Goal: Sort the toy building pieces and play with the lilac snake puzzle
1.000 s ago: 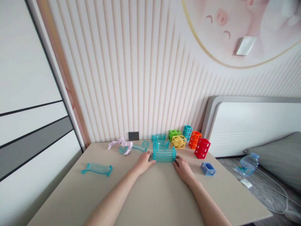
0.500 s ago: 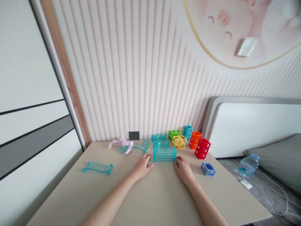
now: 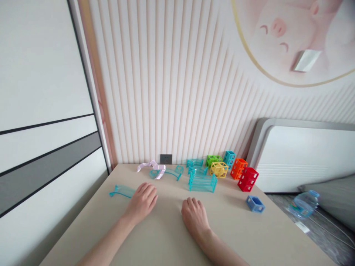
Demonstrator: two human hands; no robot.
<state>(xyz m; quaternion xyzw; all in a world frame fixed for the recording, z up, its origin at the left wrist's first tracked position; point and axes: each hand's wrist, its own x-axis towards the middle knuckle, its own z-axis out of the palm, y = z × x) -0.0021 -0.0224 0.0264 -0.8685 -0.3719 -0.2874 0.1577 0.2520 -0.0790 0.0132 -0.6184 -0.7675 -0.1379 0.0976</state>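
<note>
My left hand [image 3: 142, 202] is over the left part of the table, its fingers loosely bent and not gripping anything I can see. It overlaps the right end of a translucent teal curved plastic piece [image 3: 122, 190]; whether it touches the piece I cannot tell. My right hand [image 3: 195, 215] is near the table's middle with its fingers curled under, fingertips hidden. Beyond it stands a stack of similar teal curved pieces [image 3: 203, 183], apart from both hands. Two more teal pieces [image 3: 197, 170] lie behind the stack.
Along the back are a lilac ribbon-like piece [image 3: 161, 171], another teal piece [image 3: 174, 172], and green [image 3: 213, 160], yellow [image 3: 219, 169], blue [image 3: 229, 159], orange [image 3: 239, 169] and red [image 3: 248, 179] openwork blocks. A periwinkle block [image 3: 255, 204] lies at right. A bottle [image 3: 305, 204] is beyond the table [image 3: 172, 236].
Both hands have left the sides of the teal stack. My left hand moved left to the lone teal piece; my right hand drew back toward me and left, fingers curling. The view turned slightly left.
</note>
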